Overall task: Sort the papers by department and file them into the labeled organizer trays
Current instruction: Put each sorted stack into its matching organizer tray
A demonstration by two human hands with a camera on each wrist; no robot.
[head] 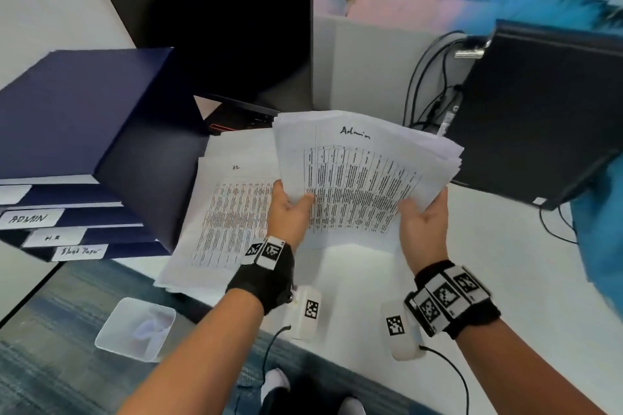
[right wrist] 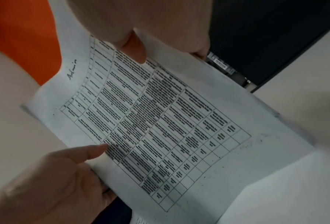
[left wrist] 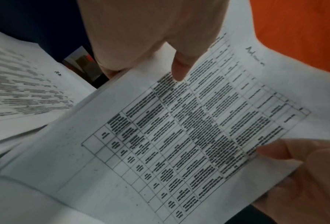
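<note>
Holding: I am gripping the Admin stack (head: pixel 364 175) at its near edge with both hands, lifted above the desk (head: pixel 505 263).
Left hand (head: pixel 290 209): my thumb is pressing on the printed top sheet while my fingers are curling under the stack, clamping it.
Right hand (head: pixel 423 222): I am pinching the stack's right near corner, thumb on top, fingers beneath.
Reason for the hold: two hands are keeping the loose, fanned sheets together, and the handwritten "Admin" heading is facing me, probably so I can match it to a tray.
HR pile (head: pixel 232 209): it is lying flat on the desk, just left of the Admin stack and partly under it.
Organizer (head: pixel 84 131): the dark blue trays are standing well left of the Admin stack; the ADMIN label (head: pixel 32 218) is sitting above the H.R label (head: pixel 54 236) and the Blank Paper label (head: pixel 80 251).
Obstacles: a dark monitor (head: pixel 236 44) is standing behind the Admin stack and a computer tower (head: pixel 539 118) to its right; the path left toward the trays is passing over the HR pile.
</note>
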